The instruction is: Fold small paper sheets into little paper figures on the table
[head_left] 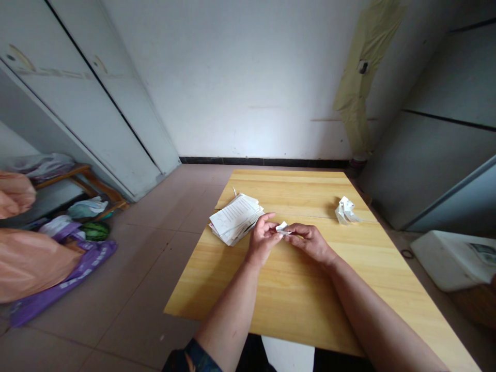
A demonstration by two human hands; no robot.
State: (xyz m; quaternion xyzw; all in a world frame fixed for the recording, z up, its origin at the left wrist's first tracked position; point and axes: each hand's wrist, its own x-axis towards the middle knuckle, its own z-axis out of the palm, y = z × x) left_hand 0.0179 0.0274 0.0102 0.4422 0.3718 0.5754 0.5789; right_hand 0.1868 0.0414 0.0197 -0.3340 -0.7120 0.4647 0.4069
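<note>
We are looking down at two bare hands meeting over a wooden table [287, 294]. Between their fingertips we are holding a small white paper piece [282, 228], apparently creased, raised just above the tabletop. Our left hand [262, 240] is grasping the near left side of this piece with the thumb, its fingers curling behind and the index finger lifting away. Our right hand [311, 242] is pinching the piece's right edge between thumb and fingers.

To work this well, we are judging that a light, fingertip-only grip is best: the left hand should be steadying the paper while the right is guiding its edge, so that corners are lining up and creases are lying crisp. Squeezing hard could be crumpling or tearing so small a scrap. The exact fold is hiding behind our fingers, so we cannot tell its shape.

Counting, we are finding two hands, one table and one small piece in our grasp. Just beyond the left hand, to its left, one loose stack of papers [235, 214] is lying fanned out; its printed sheets are overlapping too much for us to number. Well to the right of the right hand and farther off, one cluster of crumpled paper [344, 211] is resting; we cannot be sure how many pieces are making it up.
</note>
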